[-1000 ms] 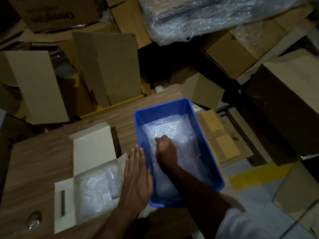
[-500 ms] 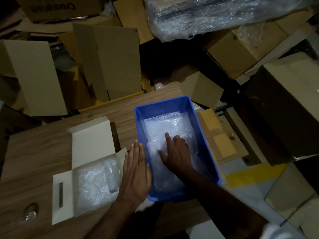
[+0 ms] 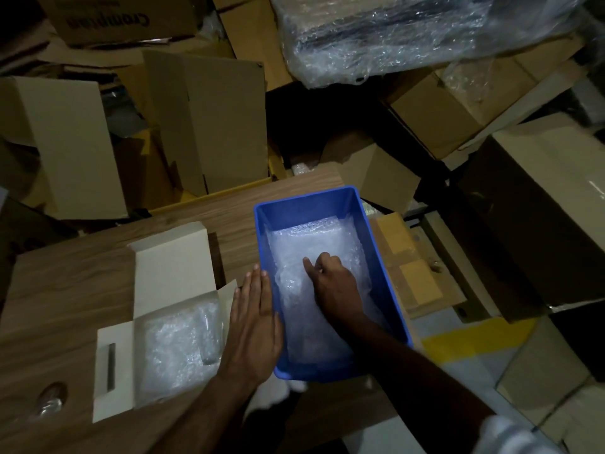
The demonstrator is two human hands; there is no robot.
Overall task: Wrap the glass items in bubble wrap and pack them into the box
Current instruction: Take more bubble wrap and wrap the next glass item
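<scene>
a blue plastic bin (image 3: 386, 283) sits on the right part of a wood-grain table (image 3: 65, 290), its long side running from near to far, and its floor is lined with bubble wrap (image 3: 314, 237). the right hand (image 3: 334, 286) reaches down inside the bin from the near right, its fingers curled loosely with the index finger stretched toward the far left, lying on a crumpled bubble-wrapped bundle (image 3: 294, 309) in the middle of the bin; whether the fingers actually pinch the wrap cannot be told in the dim light. what is inside the bundle is not visible through the wrap. the left hand (image 3: 255, 322) lies flat with its fingers straight and pressed together, palm against the outside of the bin's left wall, fingertips pointing far

just left of that hand an open white cardboard box (image 3: 114, 371) rests on the table, its lid flap (image 3: 170, 257) standing up on the far side and a narrow slot cut in its left flap. a second bubble-wrapped item (image 3: 176, 348) already lies inside this box, filling most of it. a small clear object (image 3: 49, 398) sits at the near left part of the table, too dark to identify

beyond the table, brown cardboard cartons (image 3: 212, 119) are stacked and leaning in disorder, and a large bundle in plastic wrap (image 3: 409, 34) lies at the far right. a yellow floor line (image 3: 474, 335) shows to the right of the bin
</scene>
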